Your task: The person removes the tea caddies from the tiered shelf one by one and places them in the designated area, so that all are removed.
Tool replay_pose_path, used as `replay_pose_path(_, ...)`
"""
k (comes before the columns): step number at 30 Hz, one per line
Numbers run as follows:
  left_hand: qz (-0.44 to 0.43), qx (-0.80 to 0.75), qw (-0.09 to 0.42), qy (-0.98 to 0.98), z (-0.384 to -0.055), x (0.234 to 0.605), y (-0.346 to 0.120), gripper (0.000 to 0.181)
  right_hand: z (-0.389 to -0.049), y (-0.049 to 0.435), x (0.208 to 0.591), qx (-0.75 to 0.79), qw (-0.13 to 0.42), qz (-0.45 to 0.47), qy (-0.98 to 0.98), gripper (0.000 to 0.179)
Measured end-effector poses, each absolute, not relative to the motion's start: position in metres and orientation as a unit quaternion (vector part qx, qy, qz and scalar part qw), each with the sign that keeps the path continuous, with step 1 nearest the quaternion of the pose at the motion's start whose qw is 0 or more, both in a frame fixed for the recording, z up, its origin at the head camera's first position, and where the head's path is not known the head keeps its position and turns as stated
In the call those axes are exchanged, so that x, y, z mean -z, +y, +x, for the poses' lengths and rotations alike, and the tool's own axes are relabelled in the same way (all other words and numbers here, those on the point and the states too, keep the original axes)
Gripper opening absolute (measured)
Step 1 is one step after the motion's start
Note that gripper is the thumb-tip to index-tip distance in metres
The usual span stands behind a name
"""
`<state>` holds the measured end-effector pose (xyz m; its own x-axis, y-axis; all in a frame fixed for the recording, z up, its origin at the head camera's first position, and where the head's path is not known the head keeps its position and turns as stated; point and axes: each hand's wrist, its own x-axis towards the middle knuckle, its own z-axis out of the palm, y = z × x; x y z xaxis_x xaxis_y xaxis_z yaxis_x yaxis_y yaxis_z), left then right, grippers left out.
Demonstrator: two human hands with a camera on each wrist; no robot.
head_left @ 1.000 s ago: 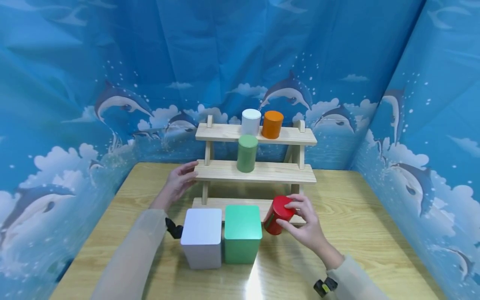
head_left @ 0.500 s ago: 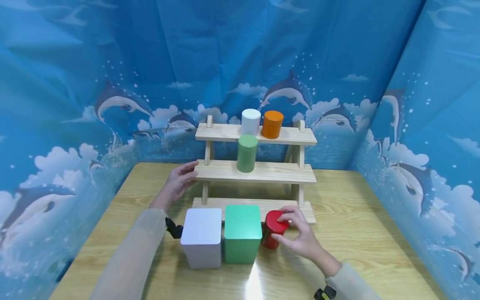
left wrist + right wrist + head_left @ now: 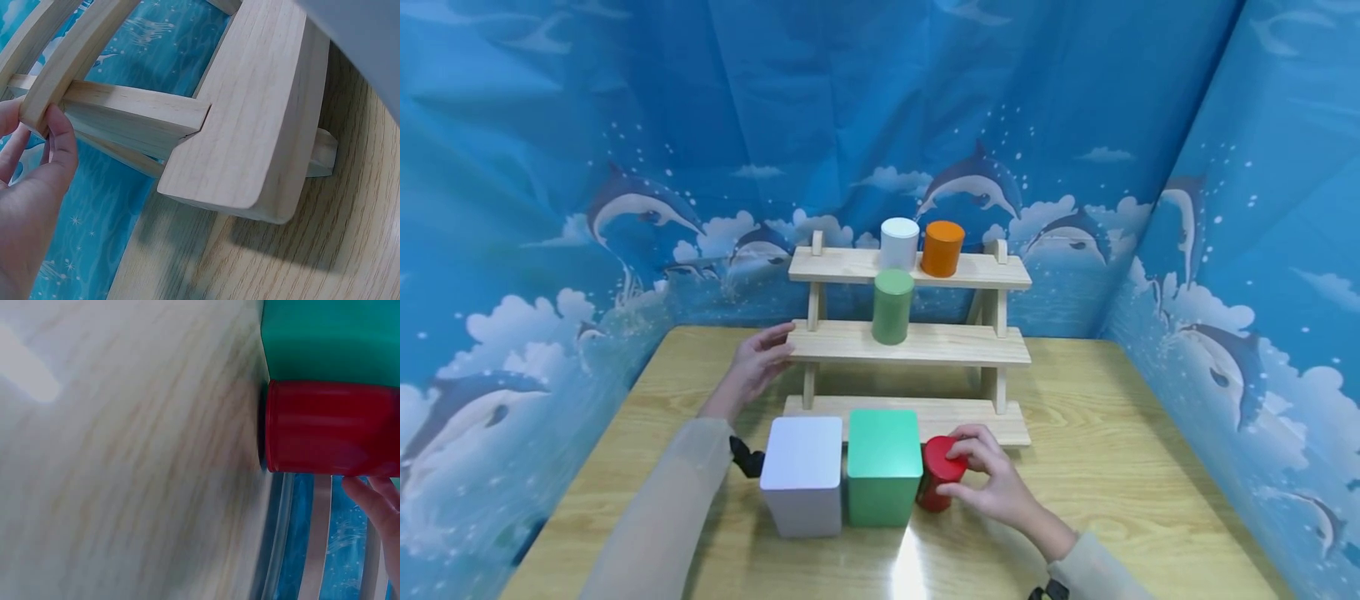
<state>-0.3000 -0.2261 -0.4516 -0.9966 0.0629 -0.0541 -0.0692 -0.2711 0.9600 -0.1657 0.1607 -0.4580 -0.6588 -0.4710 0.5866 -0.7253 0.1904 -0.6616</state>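
Note:
In the head view my left hand (image 3: 748, 371) is at the left end of the middle board of a three-tier wooden display shelf (image 3: 951, 343). The left wrist view shows its thumb and fingers pinching that board end (image 3: 47, 112). My right hand (image 3: 996, 487) grips a red can (image 3: 942, 458), thumb at the near side and fingers behind. The can is upright at the right side of a green box (image 3: 883, 467). In the right wrist view the red can's (image 3: 331, 428) base is at or just above the tabletop, close against the green box (image 3: 331, 340).
A white can (image 3: 899, 243) and an orange can (image 3: 943, 248) stand on the top board. A green can (image 3: 892, 307) is on the middle board. Left of the green box stands a white box (image 3: 802, 475). A dolphin-print curtain (image 3: 850, 100) surrounds the wooden table (image 3: 1097, 433).
My right hand has brought the red can from before the bottom board down and toward me, left to the green box's side, straightening it upright. The left hand has stayed put.

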Motion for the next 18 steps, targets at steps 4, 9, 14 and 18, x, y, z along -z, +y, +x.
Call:
replay_pose_path(4,-0.005,-0.800,0.041,0.598,-0.2995,0.4518,-0.2256,0.053,-0.1652,0.1606,0.4607,-0.504,0.123,0.398,-0.757,0.040)
replay_pose_path(9,-0.003,-0.797,0.041,0.602,-0.2995,0.4517,-0.2252,0.054,-0.1648,0.1603,0.4621,-0.509,0.123,0.400,-0.752,0.041)
replay_pose_path(14,-0.002,-0.795,0.039,0.606,-0.2987,0.4516,-0.2256,0.053,-0.1648,0.1611,0.4632,-0.508,0.119,0.404,-0.751,0.042)
replay_pose_path(18,-0.001,-0.793,0.040,0.607,-0.2994,0.4520,-0.2258,0.053,-0.1642,0.1635,0.4624,-0.498,0.119,0.407,-0.757,0.043)
